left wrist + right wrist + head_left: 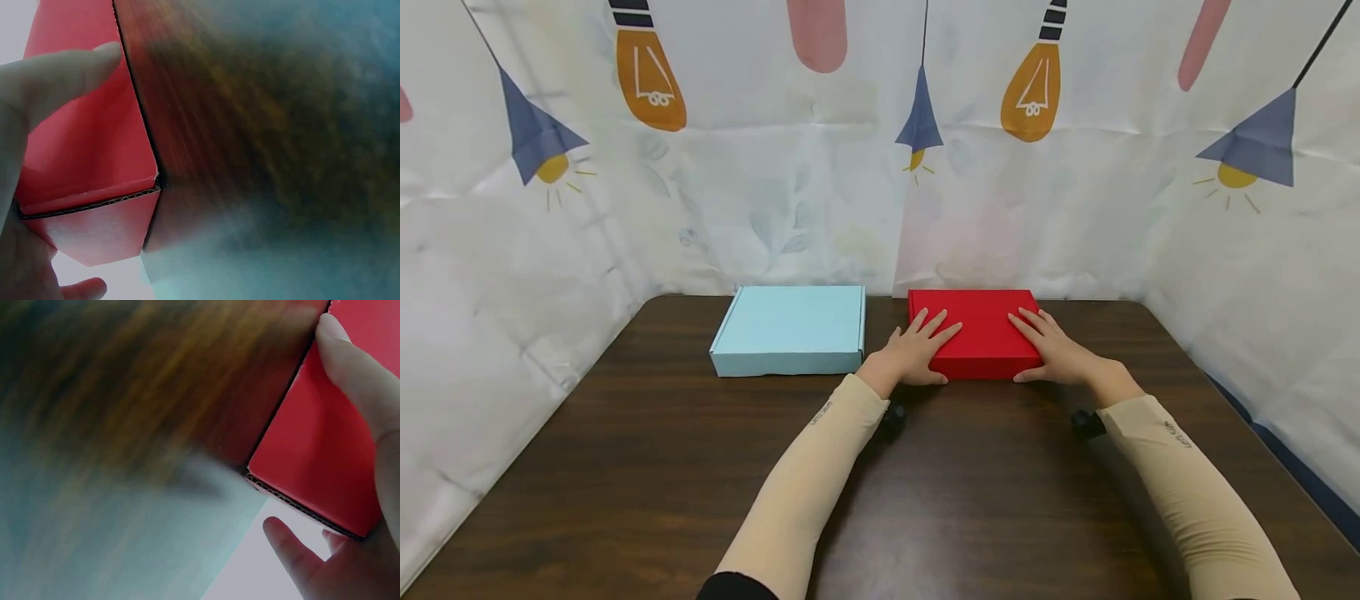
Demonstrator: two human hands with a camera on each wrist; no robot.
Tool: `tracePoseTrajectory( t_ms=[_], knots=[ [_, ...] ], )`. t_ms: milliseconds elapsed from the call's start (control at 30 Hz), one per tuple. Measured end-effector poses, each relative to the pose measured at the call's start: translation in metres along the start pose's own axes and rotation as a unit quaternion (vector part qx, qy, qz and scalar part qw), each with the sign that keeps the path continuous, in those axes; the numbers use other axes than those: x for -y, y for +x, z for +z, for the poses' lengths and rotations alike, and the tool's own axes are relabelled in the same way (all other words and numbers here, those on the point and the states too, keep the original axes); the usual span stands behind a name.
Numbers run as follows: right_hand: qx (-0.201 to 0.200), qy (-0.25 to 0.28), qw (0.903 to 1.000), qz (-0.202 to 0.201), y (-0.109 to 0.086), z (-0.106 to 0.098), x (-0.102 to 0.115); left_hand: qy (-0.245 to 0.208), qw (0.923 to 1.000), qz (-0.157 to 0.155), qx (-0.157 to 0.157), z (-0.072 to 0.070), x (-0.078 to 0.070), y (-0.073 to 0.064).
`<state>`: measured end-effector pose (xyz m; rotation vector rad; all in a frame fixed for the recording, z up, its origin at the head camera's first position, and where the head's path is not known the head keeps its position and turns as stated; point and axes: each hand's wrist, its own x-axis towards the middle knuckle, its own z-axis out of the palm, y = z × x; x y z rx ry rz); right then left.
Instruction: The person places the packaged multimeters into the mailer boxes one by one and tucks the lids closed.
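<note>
A closed red cardboard box [979, 329] lies flat toward the back of the dark wooden table. At its left front corner my left hand [912, 354] rests with spread, straight fingers over the top. My right hand [1063, 352] lies the same way over the right front corner. Both thumbs touch the front face; the left thumb [69, 78] shows in the left wrist view and the right thumb [359, 372] in the right wrist view. A closed light blue box [797, 321] lies to the left of the red one, with a narrow gap between them.
The table [970, 492] runs back to a white cloth wall [722, 192] printed with lamps and bulbs. Cloth also hangs along the left and right sides. A small black device [891, 419] sits at the left wrist, another [1086, 423] at the right.
</note>
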<state>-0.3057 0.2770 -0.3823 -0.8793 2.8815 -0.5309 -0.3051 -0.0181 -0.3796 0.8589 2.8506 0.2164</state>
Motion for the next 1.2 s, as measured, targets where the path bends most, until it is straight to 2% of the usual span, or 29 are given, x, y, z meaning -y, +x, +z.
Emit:
tracePoseTrajectory(
  t_ms=[300, 433, 533, 667, 800, 967, 1100, 1200],
  knots=[
    [0.031, 0.017, 0.9993, 0.011, 0.003, -0.007, -0.001, 0.029, 0.9996, -0.001, 0.007, -0.005, 0.004, -0.002],
    [0.048, 0.040, 0.9977, 0.029, 0.001, -0.011, 0.001, 0.016, 0.9998, 0.006, 0.004, -0.006, 0.007, -0.006],
    [0.041, 0.050, 0.9970, 0.042, -0.003, -0.014, 0.002, -0.003, 0.9999, 0.012, -0.010, -0.007, 0.011, -0.013],
    [0.008, 0.048, 0.9971, 0.059, -0.009, -0.020, 0.002, -0.012, 0.9986, 0.004, -0.051, -0.014, 0.022, -0.026],
    [-0.029, 0.025, 0.9967, 0.072, -0.012, -0.026, 0.001, -0.002, 0.9956, -0.021, -0.091, -0.026, 0.040, -0.044],
    [-0.083, -0.023, 0.9921, 0.092, -0.013, -0.032, -0.005, 0.007, 0.9898, -0.065, -0.127, -0.042, 0.071, -0.070],
    [-0.124, -0.043, 0.9843, 0.118, -0.014, -0.035, -0.011, 0.002, 0.9812, -0.115, -0.155, -0.054, 0.098, -0.094],
    [-0.140, -0.053, 0.9781, 0.144, -0.016, -0.038, -0.016, 0.004, 0.9732, -0.150, -0.174, -0.060, 0.120, -0.112]
  ],
)
